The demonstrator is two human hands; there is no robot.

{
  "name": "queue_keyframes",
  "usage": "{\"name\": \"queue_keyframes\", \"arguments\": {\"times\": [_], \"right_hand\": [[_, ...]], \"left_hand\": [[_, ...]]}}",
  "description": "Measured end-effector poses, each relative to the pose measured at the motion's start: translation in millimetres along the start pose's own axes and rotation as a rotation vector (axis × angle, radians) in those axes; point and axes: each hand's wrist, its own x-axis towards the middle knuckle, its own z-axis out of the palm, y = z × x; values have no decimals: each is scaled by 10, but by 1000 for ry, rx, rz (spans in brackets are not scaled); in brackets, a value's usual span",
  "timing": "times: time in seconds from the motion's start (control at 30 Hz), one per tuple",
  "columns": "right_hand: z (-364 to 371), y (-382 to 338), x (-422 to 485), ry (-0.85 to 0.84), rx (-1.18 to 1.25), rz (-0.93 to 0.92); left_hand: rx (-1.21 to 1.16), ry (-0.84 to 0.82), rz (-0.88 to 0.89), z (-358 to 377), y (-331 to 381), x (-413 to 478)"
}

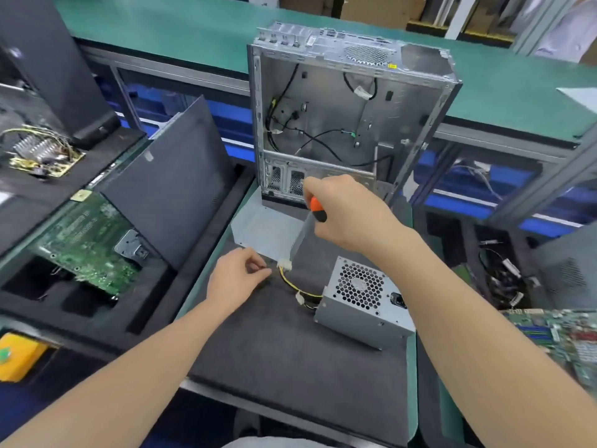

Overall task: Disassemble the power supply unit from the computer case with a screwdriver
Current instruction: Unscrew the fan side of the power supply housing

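Power supply unit (365,305): out of computer case (352,101), lying on desk (290,367), lower centre; removal judged complete. Right hand (352,218) grips screwdriver (318,211); left hand (239,276) pinches small dark item (268,270), unidentifiable.

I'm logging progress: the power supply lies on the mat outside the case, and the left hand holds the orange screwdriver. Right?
One slip: in the head view the right hand grips the orange screwdriver, not the left hand. The power supply does lie on the mat outside the case.
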Motion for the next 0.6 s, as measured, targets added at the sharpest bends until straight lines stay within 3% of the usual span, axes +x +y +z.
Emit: {"name": "queue_keyframes", "arguments": {"times": [0.17,0.37,0.5,0.6], "right_hand": [[104,67,6,-6,-4,40],[100,157,-13,0,5,87],[72,224,-29,-14,6,158],[54,287,-100,0,19,195]], "left_hand": [[69,-64,-133,111,-140,65],[58,-56,-147,128,-75,115],[-92,62,13,103,292,167],[-294,-91,211,117,783,234]]}}
